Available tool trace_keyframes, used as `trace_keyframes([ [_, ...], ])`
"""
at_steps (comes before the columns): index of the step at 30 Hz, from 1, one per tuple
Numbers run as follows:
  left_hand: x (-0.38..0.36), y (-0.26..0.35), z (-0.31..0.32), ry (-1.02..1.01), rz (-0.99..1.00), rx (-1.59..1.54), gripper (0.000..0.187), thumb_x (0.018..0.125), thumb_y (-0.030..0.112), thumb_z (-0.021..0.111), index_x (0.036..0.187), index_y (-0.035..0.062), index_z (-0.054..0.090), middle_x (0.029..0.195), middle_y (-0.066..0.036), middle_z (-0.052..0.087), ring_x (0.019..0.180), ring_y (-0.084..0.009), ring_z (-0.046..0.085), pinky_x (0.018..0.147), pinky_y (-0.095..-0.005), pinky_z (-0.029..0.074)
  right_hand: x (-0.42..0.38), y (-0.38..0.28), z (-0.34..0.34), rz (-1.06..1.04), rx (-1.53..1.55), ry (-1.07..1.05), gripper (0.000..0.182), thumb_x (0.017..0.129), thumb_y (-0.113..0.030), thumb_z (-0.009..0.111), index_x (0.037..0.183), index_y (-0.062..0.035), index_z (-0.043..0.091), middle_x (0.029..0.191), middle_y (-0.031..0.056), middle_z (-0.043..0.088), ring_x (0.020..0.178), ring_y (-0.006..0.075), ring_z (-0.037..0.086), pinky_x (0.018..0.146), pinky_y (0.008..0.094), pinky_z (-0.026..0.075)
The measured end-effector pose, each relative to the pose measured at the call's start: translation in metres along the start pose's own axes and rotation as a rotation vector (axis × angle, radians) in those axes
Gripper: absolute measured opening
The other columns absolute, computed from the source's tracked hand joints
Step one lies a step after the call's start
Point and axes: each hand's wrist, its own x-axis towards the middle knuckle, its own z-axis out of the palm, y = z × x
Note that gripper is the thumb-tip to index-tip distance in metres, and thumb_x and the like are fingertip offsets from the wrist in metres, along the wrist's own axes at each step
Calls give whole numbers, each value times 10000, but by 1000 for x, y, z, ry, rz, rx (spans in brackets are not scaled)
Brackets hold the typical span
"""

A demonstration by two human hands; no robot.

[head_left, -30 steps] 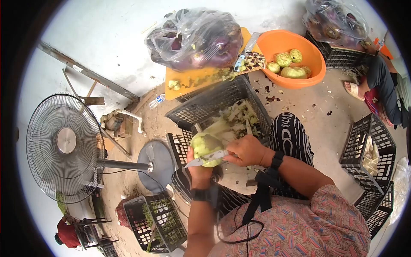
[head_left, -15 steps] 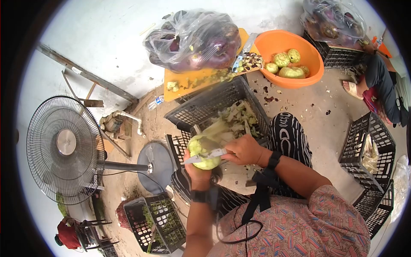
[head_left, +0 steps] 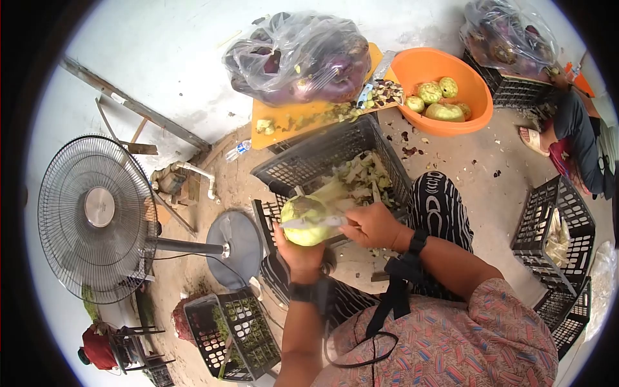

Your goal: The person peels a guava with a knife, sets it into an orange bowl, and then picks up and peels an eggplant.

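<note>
My left hand (head_left: 300, 257) cups a round, pale-green, partly peeled vegetable (head_left: 302, 233) from below, above the near side of a black crate. My right hand (head_left: 374, 226) is closed around a pale-handled knife (head_left: 330, 221); its motion-blurred blade lies across the vegetable's near face. The fingers hide most of the handle. Beneath and beyond the hands, the black crate (head_left: 284, 173) holds a heap of pale-green trimmings (head_left: 361, 177).
An orange board (head_left: 284, 134) bears a clear bag of purple vegetables (head_left: 303, 64) and cut scraps. Beside it, an orange basin (head_left: 474, 97) contains several peeled vegetables. A standing fan (head_left: 97, 213) is left; black crates (head_left: 558, 226) and another person's leg (head_left: 570, 122) are right.
The right hand and knife have shifted slightly right and up the vegetable. The vegetable has tilted a little in the left hand, and the whole view has moved slightly.
</note>
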Motion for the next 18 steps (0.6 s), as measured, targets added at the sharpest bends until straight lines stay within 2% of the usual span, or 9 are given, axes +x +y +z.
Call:
trace_keyframes([
  [2,-1,-1,0,-46,-38,12,687,883,632,328,1309,110,458,1283,-112,514,1136,-330,515,953,-518,411,-3,1,3,-88,-11,7,288,826,-329,623,722,-68,564,602,129,568,543,342,564,503,407,439],
  [9,0,-7,-6,-70,-31,-9,665,897,602,344,1290,82,472,1250,-126,538,1137,-314,517,984,-480,391,-2,-1,2,-155,-49,3,302,826,-358,616,715,-83,556,600,100,575,534,312,574,488,380,447],
  [11,0,-8,-6,-68,-21,10,660,899,598,343,1288,81,474,1242,-124,543,1134,-314,518,981,-483,393,-2,-2,1,-230,-77,62,277,802,-275,662,666,-77,525,592,62,553,494,263,565,452,346,434],
  [15,-1,-7,-7,-29,-53,-29,653,899,593,335,1284,86,478,1240,-120,545,1128,-320,520,969,-495,400,-2,1,0,-248,-116,105,281,802,-283,662,664,-77,529,589,66,552,492,267,562,448,350,430],
  [17,-3,-6,-6,-3,-67,-63,653,898,593,330,1283,86,479,1239,-120,545,1127,-323,520,963,-502,403,-3,4,0,-140,-167,59,299,823,-371,621,728,-92,573,626,95,585,535,301,576,475,385,435],
  [18,-4,-6,-3,-24,-59,-26,653,897,595,326,1283,91,480,1238,-121,546,1127,-327,519,959,-506,405,-3,5,-1,-139,-168,61,299,823,-371,621,728,-92,573,626,95,585,535,301,576,475,385,435],
])
